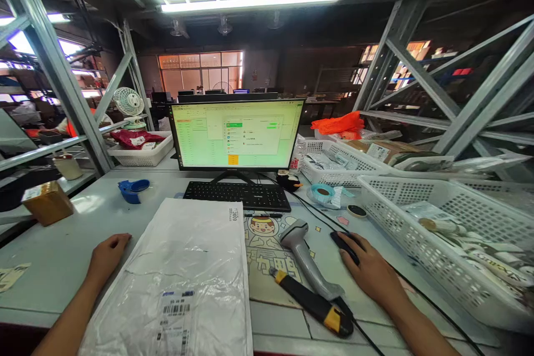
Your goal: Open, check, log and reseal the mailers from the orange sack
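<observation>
Computer mouse is being loosely gripped by right hand fingers, barcode scanner just left of them; left hand fingers are being rested, kinda curled together, beside poly mailer.

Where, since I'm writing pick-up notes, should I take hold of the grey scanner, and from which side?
Probably take the grey scanner by its handle's middle, coming from above and the right. The handle is slimmer than the head and slants toward the picture's lower right; the box cutter lies close on its left.
</observation>
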The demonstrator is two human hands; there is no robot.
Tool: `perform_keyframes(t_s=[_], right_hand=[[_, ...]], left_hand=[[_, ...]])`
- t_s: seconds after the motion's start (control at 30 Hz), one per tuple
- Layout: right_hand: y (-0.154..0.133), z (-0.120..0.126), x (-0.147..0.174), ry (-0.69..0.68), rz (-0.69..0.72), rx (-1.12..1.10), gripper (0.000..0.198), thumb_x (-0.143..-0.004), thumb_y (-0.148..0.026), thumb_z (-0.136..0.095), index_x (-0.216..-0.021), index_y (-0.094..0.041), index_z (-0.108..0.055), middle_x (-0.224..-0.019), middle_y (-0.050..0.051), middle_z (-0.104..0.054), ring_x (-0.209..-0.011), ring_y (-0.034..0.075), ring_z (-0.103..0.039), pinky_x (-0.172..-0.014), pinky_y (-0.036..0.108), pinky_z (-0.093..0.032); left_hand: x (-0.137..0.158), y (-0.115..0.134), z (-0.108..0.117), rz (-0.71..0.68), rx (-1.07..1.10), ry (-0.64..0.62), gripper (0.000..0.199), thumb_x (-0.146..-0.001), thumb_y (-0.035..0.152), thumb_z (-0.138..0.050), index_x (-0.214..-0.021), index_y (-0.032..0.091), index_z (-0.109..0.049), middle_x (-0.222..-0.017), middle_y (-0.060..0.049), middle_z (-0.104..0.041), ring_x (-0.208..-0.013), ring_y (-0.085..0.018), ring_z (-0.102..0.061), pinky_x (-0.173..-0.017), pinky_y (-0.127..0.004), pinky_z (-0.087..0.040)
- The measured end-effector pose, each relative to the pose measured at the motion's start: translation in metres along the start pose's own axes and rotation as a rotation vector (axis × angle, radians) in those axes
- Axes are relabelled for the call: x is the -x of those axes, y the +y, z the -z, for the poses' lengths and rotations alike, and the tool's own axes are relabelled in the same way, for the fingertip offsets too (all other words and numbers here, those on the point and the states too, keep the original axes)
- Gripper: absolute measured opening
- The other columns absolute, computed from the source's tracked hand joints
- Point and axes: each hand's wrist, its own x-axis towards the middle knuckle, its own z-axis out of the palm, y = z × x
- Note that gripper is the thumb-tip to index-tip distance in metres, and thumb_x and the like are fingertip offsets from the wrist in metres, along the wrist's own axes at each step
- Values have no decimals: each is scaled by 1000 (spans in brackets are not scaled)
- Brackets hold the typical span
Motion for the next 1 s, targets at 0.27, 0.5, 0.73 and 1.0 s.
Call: perform_keyframes(t_s=[0.27, 0.5, 0.73, 1.0], right_hand=[[1, -1, 0, 5, 5, 0, 59, -103, -51, -32, -139, -20, -66, -142, 14, -61, -122, 33, -65, -101, 50, -58], [2, -1, 0, 0, 12, -4, 60, -103, -51, -32, -140, -18, -66, -141, 15, -61, -123, 33, -65, -103, 49, -57], [4, -5, -2, -3, 4, -14, 61, -103, -53, -31, -141, -19, -65, -141, 15, -60, -124, 34, -64, -106, 51, -55], [6, -7, 0, -22, -35, -36, 61, -104, -55, -30, -145, -22, -61, -145, 15, -57, -127, 33, -62, -108, 51, -54]], left_hand=[[1, 2, 0, -9, 11, 19, 50, -68, 60, -58, -88, 21, -82, -111, -8, -80, -113, -37, -69, -105, -43, -51], [1, 1, -1, -27, 5, 11, 52, -70, 61, -58, -89, 20, -82, -109, -7, -80, -109, -35, -70, -106, -42, -51], [5, 7, 0, 2, 13, 16, 50, -68, 60, -58, -87, 20, -81, -109, -7, -80, -111, -36, -69, -105, -41, -52], [3, 8, 2, 18, -33, 9, 50, -70, 60, -56, -88, 21, -83, -105, -7, -81, -107, -36, -71, -98, -42, -56]])
